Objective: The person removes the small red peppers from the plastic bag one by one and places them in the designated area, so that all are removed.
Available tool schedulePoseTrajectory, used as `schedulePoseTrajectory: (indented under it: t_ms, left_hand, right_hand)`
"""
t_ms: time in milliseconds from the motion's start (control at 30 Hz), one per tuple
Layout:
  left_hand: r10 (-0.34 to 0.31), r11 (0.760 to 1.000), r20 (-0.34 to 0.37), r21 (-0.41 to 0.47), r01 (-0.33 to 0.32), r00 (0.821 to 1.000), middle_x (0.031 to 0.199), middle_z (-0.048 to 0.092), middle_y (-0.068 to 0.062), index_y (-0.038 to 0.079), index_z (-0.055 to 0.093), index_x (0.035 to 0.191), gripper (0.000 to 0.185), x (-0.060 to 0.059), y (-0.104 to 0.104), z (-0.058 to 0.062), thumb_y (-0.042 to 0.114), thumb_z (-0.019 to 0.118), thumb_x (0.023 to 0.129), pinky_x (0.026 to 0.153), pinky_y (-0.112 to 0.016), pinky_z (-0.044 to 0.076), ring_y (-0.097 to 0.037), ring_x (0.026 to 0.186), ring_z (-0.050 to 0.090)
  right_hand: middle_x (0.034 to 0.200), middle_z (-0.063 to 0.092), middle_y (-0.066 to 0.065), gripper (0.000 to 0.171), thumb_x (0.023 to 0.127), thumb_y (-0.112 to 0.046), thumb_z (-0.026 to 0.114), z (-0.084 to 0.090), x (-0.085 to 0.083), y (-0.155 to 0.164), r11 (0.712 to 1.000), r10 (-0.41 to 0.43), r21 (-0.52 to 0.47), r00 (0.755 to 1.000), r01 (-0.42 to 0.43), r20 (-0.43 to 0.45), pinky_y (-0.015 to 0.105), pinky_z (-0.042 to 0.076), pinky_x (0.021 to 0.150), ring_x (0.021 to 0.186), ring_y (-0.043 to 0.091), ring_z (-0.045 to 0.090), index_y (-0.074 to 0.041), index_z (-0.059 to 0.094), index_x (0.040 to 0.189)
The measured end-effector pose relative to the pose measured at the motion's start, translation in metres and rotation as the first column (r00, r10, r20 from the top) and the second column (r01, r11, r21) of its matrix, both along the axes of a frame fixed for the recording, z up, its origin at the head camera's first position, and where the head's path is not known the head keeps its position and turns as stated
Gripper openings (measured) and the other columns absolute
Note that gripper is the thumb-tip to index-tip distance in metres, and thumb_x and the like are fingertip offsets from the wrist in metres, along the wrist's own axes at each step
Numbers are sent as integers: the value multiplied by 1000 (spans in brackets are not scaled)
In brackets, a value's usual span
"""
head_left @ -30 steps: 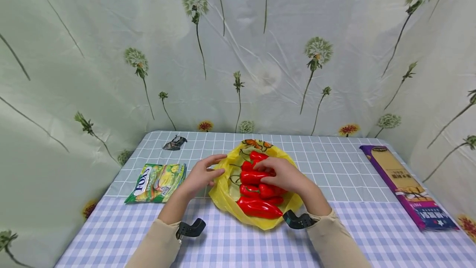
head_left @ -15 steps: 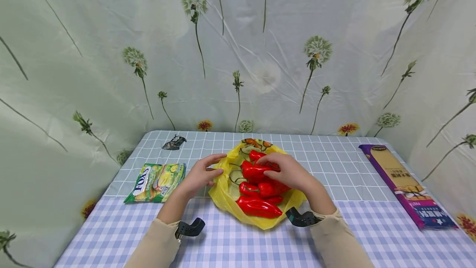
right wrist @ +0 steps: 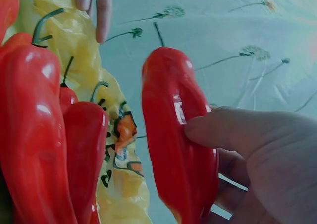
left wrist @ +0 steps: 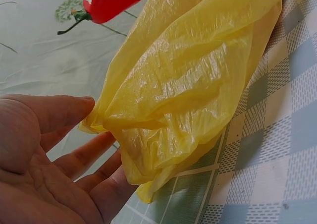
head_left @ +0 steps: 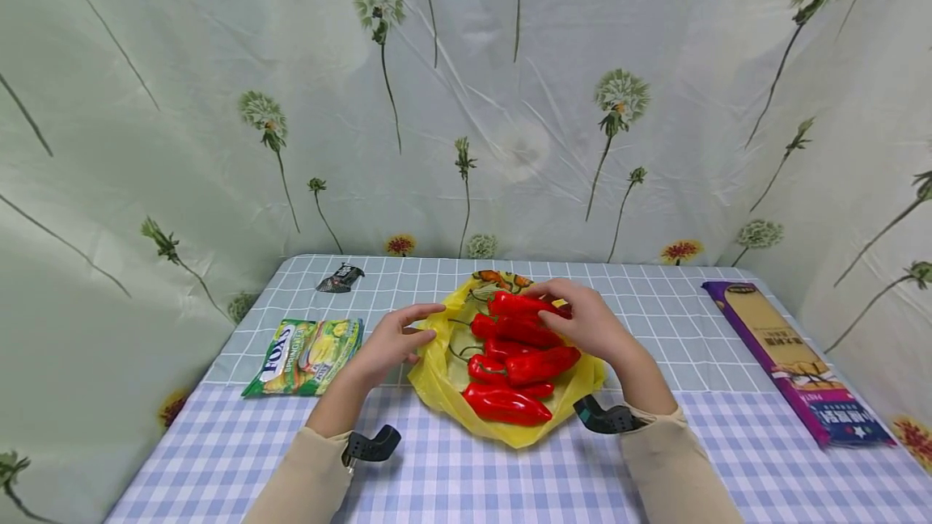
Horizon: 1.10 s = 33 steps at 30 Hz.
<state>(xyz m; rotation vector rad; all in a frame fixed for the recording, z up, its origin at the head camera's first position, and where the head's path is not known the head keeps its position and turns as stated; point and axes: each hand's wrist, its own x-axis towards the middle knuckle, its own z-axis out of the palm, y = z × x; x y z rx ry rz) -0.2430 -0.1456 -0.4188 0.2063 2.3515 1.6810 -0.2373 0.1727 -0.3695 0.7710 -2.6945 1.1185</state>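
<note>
A person sits at a checked tablecloth (head_left: 451,467) with both hands at an open yellow plastic bag (head_left: 437,366) full of red peppers. The bag lies in the middle of the table, just in front of the person.

The right hand (head_left: 590,322) grips one red pepper (head_left: 520,304) at the far top of the pile; in the right wrist view the thumb presses its glossy side and the fingers curl behind it, and it appears raised clear of the other peppers (head_left: 510,382). The left hand (head_left: 393,338) is at the bag's left edge, fingers relaxed and nearly straight; in the left wrist view the thumb and fingertips touch a fold of the plastic without clearly pinching it.

The step in hand looks like taking a pepper out of the bag while the other hand steadies the plastic. The next move likely calls for lifting it free without catching its stem on the bag (the thin film could drag along).

Off to the left lie a green Fox's sweets packet (head_left: 306,356) and a small dark wrapper (head_left: 341,279); a long purple box (head_left: 794,362) lies at the right edge.
</note>
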Motion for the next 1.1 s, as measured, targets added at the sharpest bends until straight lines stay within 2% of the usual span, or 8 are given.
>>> schedulePoseTrajectory:
  t_ms: [200, 433, 767, 867, 1100]
  left_hand:
    - [2, 1000, 7, -5, -2, 1000, 152, 48, -11, 21, 60, 138, 42, 0, 0, 2, 11, 62, 97, 65, -26, 51, -21, 108, 61]
    - [2, 1000, 18, 0, -2, 1000, 151, 48, -11, 21, 60, 138, 42, 1, 0, 2, 11, 63, 97, 66, -27, 51, -22, 110, 61]
    - [11, 1000, 22, -7, -10, 1000, 152, 48, -10, 21, 60, 138, 42, 0, 0, 1, 13, 63, 98, 69, -28, 52, -24, 112, 61]
    - [11, 1000, 22, -5, -11, 1000, 152, 48, -11, 21, 60, 138, 42, 1, 0, 1, 13, 62, 98, 69, -28, 52, -23, 112, 61]
    - [12, 1000, 21, -7, -12, 1000, 151, 48, -12, 21, 59, 139, 42, 0, 0, 0, 13, 62, 98, 68, -28, 52, -22, 109, 60]
  right_hand:
    - [124, 67, 12, 33, 94, -4, 65, 1, -4, 9, 995, -87, -54, 996, 86, -22, 45, 59, 86, 109, 30, 64, -9, 65, 127]
    - [131, 63, 17, 36, 99, -6, 58, -2, -10, 21, 971, -206, -119, 979, 205, 10, 50, 57, 90, 113, 33, 61, -8, 58, 135]
    - [140, 55, 22, 45, 101, -7, 51, -15, -18, 40, 943, -299, -129, 951, 307, 81, 54, 56, 90, 117, 41, 57, -16, 46, 145]
    - [141, 53, 21, 41, 102, -7, 49, -20, -20, 45, 937, -316, -127, 944, 326, 98, 55, 56, 90, 117, 41, 56, -16, 48, 142]
    - [135, 54, 20, 28, 101, -3, 47, -29, -23, 53, 917, -371, -116, 923, 381, 99, 56, 56, 89, 116, 41, 51, -8, 66, 120]
